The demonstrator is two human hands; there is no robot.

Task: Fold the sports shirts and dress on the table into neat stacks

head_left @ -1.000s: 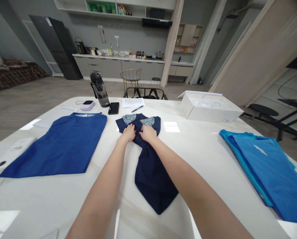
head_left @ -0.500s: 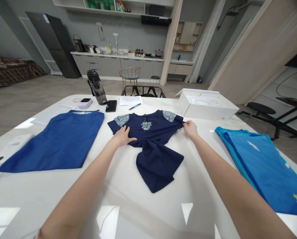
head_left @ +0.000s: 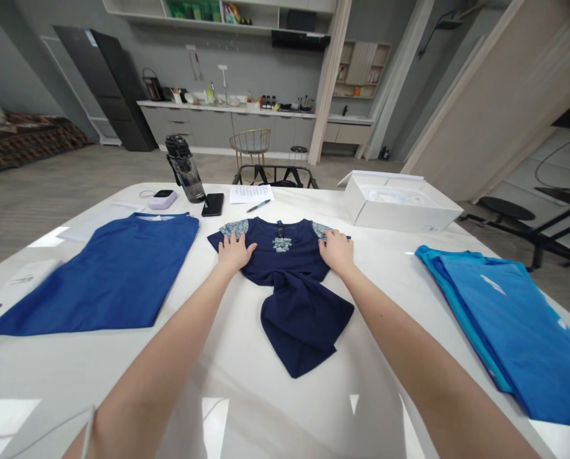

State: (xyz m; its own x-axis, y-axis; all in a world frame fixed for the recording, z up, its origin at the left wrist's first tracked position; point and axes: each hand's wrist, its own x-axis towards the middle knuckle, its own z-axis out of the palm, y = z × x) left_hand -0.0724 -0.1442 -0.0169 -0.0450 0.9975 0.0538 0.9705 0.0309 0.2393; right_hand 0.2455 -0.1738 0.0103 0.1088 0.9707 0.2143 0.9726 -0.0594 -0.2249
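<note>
A navy T-shirt [head_left: 308,319] with pale patterned shoulder patches lies on the white table [head_left: 247,382], collar away from me. Its upper part is spread out, while the lower part is twisted and bunched toward me. My left hand [head_left: 236,253] rests on the shirt beside the left shoulder patch, fingers spread. On the other side, my right hand [head_left: 336,250] lies over the right shoulder patch and sleeve, partly covering them. Its fingers are stretched out on the cloth, and neither hand grips anything.
A folded blue shirt [head_left: 108,280] lies at left, and brighter blue shirts [head_left: 509,325] at right. Toward the back stand a water bottle [head_left: 187,172], a phone [head_left: 213,204], a pen [head_left: 259,206], a printed sheet [head_left: 251,193] and an open white box [head_left: 404,213].
My right hand has let go of the right sleeve's edge and moved left onto the shoulder. My left hand has shifted slightly up the shirt. The right sleeve now lies flatter.
</note>
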